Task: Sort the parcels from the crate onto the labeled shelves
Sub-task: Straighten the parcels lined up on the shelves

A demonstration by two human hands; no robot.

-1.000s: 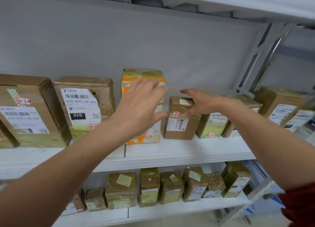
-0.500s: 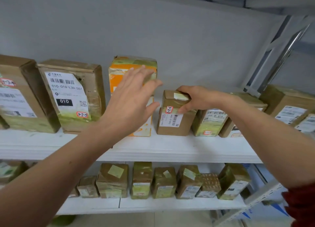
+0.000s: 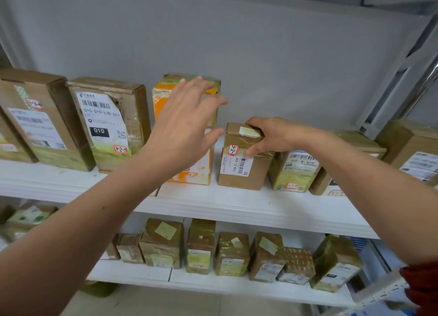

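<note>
Gripping the small brown parcel (image 3: 244,159) by its top corner, the right hand (image 3: 270,135) curls; the left hand (image 3: 182,128) spreads wide before the orange box (image 3: 189,173).

upper shelf (image 3: 248,207): taped parcels (image 3: 244,159) upright | lower shelf (image 3: 213,283): smaller parcels (image 3: 200,247)

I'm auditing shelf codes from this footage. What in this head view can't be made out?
All in the head view:
1. Orange printed carton: front sticker hidden behind the open left hand.
2. Small brown cardboard box marked 3-2-7: top right corner covered by the gripping right hand.
3. Taped parcels on the lower white shelf: labels blurred, too small.
4. Brown parcel at the right edge: cut off by the frame.
5. Crate: out of view.
</note>
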